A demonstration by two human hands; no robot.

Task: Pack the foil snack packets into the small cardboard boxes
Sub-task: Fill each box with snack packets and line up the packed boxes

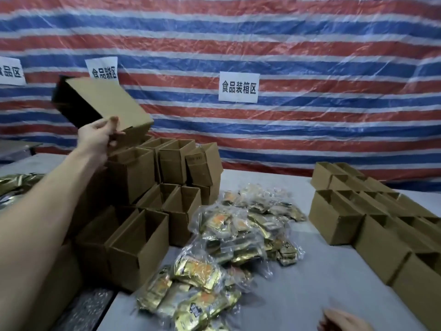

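My left hand reaches far out and grips the lower edge of a small cardboard box, held tilted in the air above the stack of empty open boxes at the left. Its dark opening faces left. A heap of gold foil snack packets in clear wrap lies on the grey table in the middle. My right hand shows only partly at the bottom edge, resting low near the table with nothing in it.
Rows of open cardboard boxes stand along the table's right side. More gold packets lie at the far left. A striped red, white and blue tarp with paper signs hangs behind the table.
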